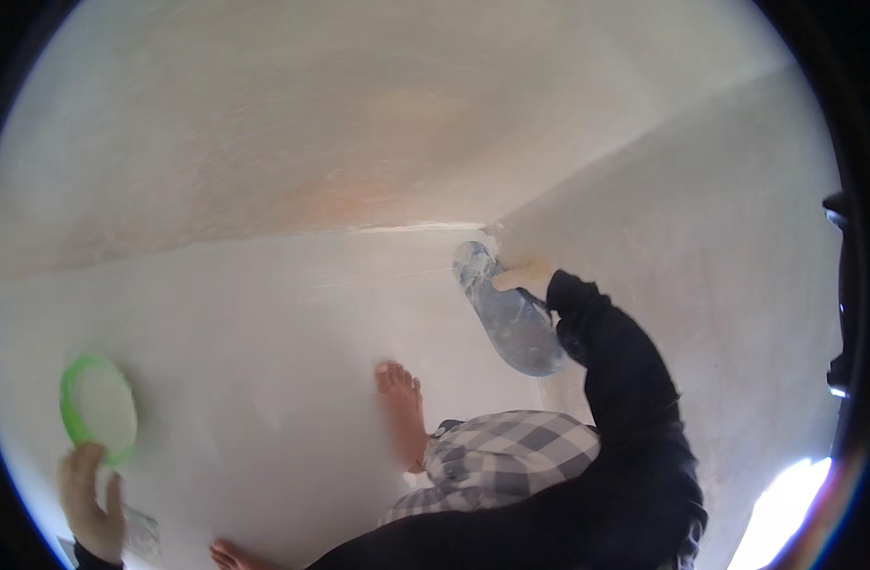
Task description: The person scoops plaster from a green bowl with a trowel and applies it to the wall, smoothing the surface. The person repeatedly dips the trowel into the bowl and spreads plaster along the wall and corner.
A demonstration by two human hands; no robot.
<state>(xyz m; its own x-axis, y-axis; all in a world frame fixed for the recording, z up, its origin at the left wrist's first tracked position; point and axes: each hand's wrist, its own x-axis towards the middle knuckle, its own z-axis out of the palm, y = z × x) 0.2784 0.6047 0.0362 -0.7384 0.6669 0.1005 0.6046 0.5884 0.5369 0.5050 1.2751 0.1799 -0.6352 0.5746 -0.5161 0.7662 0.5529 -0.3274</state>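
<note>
At the far lower left is a round bowl (71, 407) with a bright green rim and something whitish inside. My left hand (90, 503) meets its near rim with the fingertips, the thumb spread away from the fingers. My right hand (523, 276), in a black sleeve, holds a flat grey-blue piece (525, 337) shaped like a flip-flop sole, its edges rounded and its far end smeared with pale material. This piece is close to the corner where floor and walls meet. Part of the right hand's grip is hidden.
Pale walls (387, 123) with reddish-brown patches rise ahead; another wall (701, 247) stands on the right. My bare foot (404, 408) and checkered trousers (511, 446) are on the whitish floor (264, 380). A flat, partly see-through item (143, 537) lies beside my left hand. Bright light (786, 513) enters lower right.
</note>
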